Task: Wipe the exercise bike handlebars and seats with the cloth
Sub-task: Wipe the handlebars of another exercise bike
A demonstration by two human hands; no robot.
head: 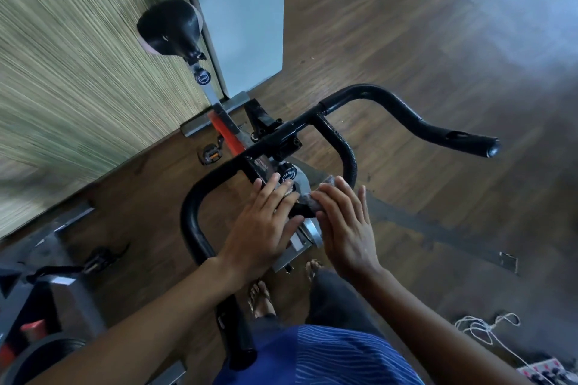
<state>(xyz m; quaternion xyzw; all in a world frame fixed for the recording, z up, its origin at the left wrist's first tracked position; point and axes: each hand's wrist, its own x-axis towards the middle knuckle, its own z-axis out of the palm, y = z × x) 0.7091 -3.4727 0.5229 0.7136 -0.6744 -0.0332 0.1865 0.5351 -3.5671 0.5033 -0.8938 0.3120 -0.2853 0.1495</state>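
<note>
A crumpled grey cloth (308, 201) sits at the centre of the frame on the inner loop of the black tubular exercise-bike handlebars (391, 103). A person's right hand (344, 225) presses it down, fingers straight and slightly spread. The left hand (266, 228) lies flat just beside it, fingers extended over the bike's centre post. The black padded saddle (169, 28) stands at upper left above a dark wood-plank floor (406, 40); a white cord (481, 327) coils at lower right.
</note>
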